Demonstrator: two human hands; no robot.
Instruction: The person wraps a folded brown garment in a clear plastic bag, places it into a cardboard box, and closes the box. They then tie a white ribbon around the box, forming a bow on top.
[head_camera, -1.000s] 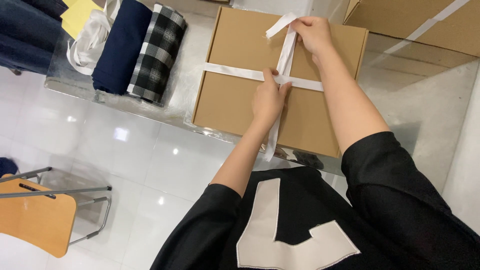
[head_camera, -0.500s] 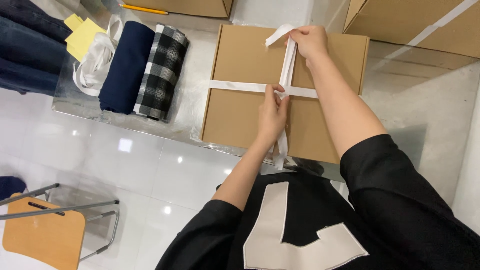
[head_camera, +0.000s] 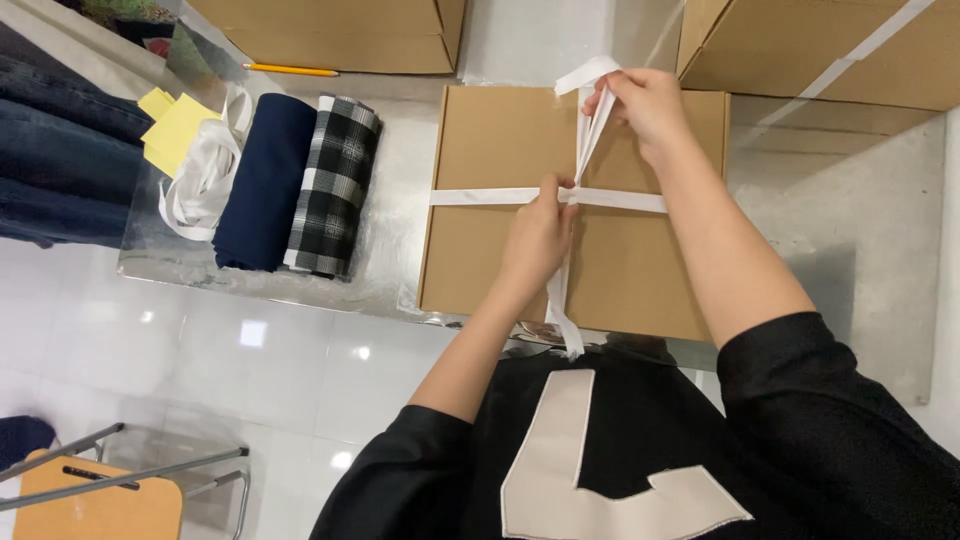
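Note:
A flat brown cardboard box (head_camera: 490, 250) lies on a glass table, with a white ribbon (head_camera: 480, 196) wrapped across it both ways. My left hand (head_camera: 540, 235) presses down where the ribbon bands cross at the middle of the lid. My right hand (head_camera: 645, 105) is at the far edge of the box, pinching the free ribbon ends and lifting them above the lid. Another ribbon tail (head_camera: 562, 320) hangs over the near edge toward my black top.
Left of the box lie a folded black-and-white plaid cloth (head_camera: 335, 185), a folded navy cloth (head_camera: 265, 180), a loose white ribbon coil (head_camera: 200, 180), yellow paper (head_camera: 175, 130) and jeans (head_camera: 60, 160). More cardboard boxes (head_camera: 340, 35) stand behind. A pencil (head_camera: 290, 70) lies nearby. A wooden chair (head_camera: 90, 500) stands lower left.
My right hand has raised the ribbon ends higher off the lid at the far edge. My left hand has stayed on the crossing. The view has shifted slightly.

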